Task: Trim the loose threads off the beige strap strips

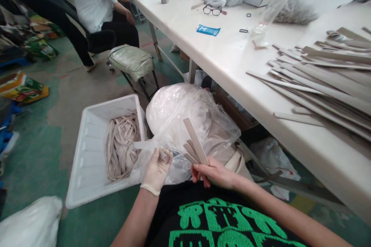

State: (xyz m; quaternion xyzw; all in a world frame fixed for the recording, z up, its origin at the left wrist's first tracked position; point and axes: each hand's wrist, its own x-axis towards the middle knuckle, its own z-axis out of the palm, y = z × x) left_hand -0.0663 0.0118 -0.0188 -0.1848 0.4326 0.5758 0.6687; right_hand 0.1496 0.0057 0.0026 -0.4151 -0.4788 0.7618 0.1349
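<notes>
Head: four strips (195, 139) in right hand (213, 171)

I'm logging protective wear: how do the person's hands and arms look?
The left hand wears an off-white, rubbery-looking glove with a wrist cuff and a reddish mark. The right hand is ungloved. No sleeve covers the left forearm or right forearm.

Beige strips (196, 141), white bin (87, 150), green-patterned black shirt (226, 218), blue packet (208, 30)

The right hand (213, 171) hides the lower ends of its strips (196, 141).
</notes>
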